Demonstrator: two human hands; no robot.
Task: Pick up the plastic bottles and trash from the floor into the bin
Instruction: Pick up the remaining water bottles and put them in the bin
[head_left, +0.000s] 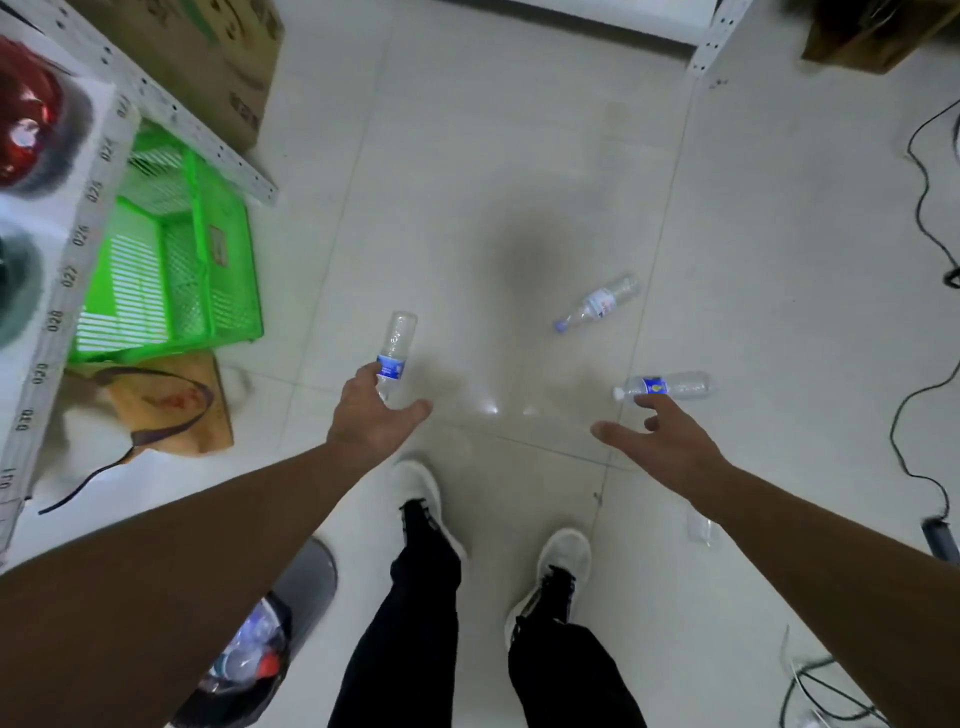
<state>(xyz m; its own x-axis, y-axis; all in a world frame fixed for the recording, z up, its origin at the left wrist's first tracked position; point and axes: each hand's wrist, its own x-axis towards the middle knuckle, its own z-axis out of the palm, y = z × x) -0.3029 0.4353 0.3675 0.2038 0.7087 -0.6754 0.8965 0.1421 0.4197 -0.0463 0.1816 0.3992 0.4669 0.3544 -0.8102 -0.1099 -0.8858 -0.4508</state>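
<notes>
Three clear plastic bottles lie on the pale tiled floor. The blue-labelled bottle (396, 347) lies in front of my left hand (370, 413); my fingers cover its neck end and my thumb is spread wide, with no closed grip. A second blue-labelled bottle (671, 385) lies on its side, and the fingertips of my right hand (670, 441) are right at it, fingers apart. A white-labelled bottle (597, 304) lies farther out, between both hands. The grey bin (311, 582) with a black liner stands at the lower left, holding several bottles.
A metal shelf rack (72, 249) runs along the left, with green baskets (171, 260), a cardboard box (218, 57) and a brown paper bag (166, 405) beside it. A clear plastic cup (704, 530) lies under my right forearm. Black cables (919, 218) trail on the right. My feet stand below the hands.
</notes>
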